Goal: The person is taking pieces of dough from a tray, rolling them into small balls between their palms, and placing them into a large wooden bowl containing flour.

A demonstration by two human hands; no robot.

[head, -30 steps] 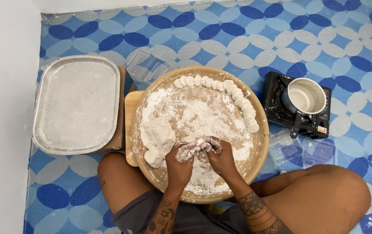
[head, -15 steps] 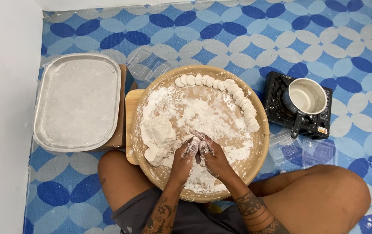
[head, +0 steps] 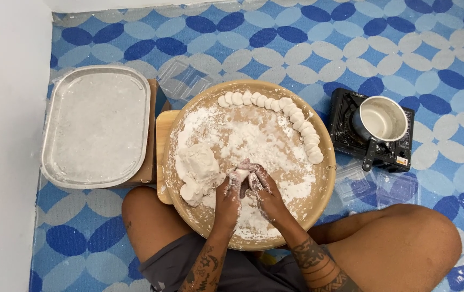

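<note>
Round wooden tray (head: 324, 178): open floured room at centre. Dough lump (head: 197, 165) blocks the left side; a row of dough discs (head: 291, 116) lines the far and right rim. Metal tray (head: 97, 127) flanks left, stove with pot (head: 375, 130) right.

A round wooden tray (head: 326, 162) sits on the floor before the person's crossed legs. On it, a dough lump (head: 197, 165) lies left, a row of dough pieces (head: 291, 116) curves along the far rim. A metal tray (head: 98, 125) lies left; a portable stove (head: 351, 130) carrying a pot (head: 380, 120) stands right.
</note>
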